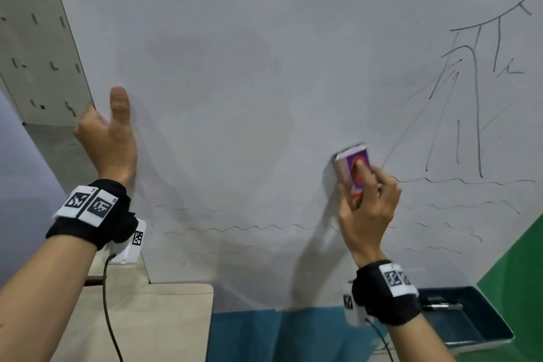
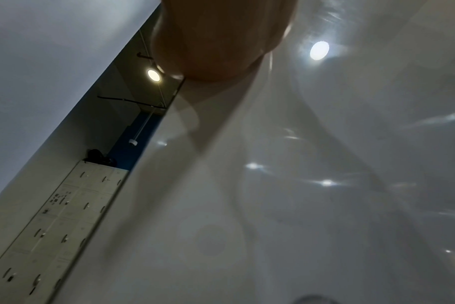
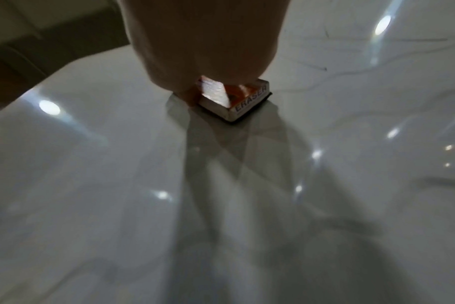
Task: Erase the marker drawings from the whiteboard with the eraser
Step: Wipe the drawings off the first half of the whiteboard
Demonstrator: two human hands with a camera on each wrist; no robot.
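On the whiteboard (image 1: 235, 97), items as I see them from my station:

1. Right hand (image 1: 368, 203): fingers curled round the eraser (image 1: 354, 173), pressing it flat against the board at mid-height, right of centre. The right wrist view shows the word ERASER on its side and a dark felt pad against the surface.

2. Left hand (image 1: 110, 132): at the board's left edge, thumb (image 1: 120, 103) straight and flat on the front face, fingers wrapped behind the edge, so the hand is clamped on the board. The left wrist view shows only the heel of the hand and glare.

3. Drawings (image 1: 470, 91): black marker lines to the right of the eraser, with an arc and short rays at the upper right corner, and tall strokes below it. Wavy lines (image 1: 249, 228) run across the lower board, on both sides of the right hand. I see faint smudging in the centre.

4. Tray (image 1: 464, 320): dark, at the lower right beyond the right wrist, with a marker (image 1: 440, 306) lying in it.

5. Pegboard (image 1: 35, 38): grey, slotted, to the left of the board.

6. Worktop (image 1: 152, 320): pale wood, below the left arm.
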